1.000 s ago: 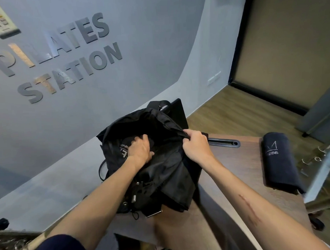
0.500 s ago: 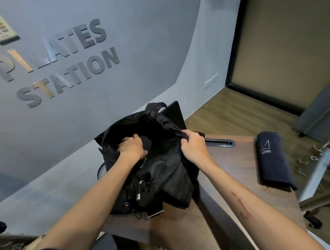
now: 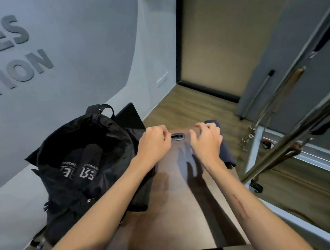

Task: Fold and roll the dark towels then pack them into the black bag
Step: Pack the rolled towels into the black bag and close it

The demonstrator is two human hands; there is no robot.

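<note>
While the black bag (image 3: 82, 163) stood open at the desk's (image 3: 176, 210) left edge with two rolled towels (image 3: 86, 163) inside, both hands hung loosely curled, holding nothing. The remaining dark towel (image 3: 225, 152) lay along the right edge, long axis front-to-back, just under the right hand (image 3: 206, 141); the left hand (image 3: 153, 142) was farther off.

Black bag (image 3: 81, 148): thin, crinkled synthetic cloth with a slight sheen; rolled towels (image 3: 86, 163) inside: soft matt dark cloth, pale print; table (image 3: 176, 210): smooth, semi-glossy dark wood with oval metal slot (image 3: 177, 137); frame (image 3: 295, 146): polished metal tubing.
</note>
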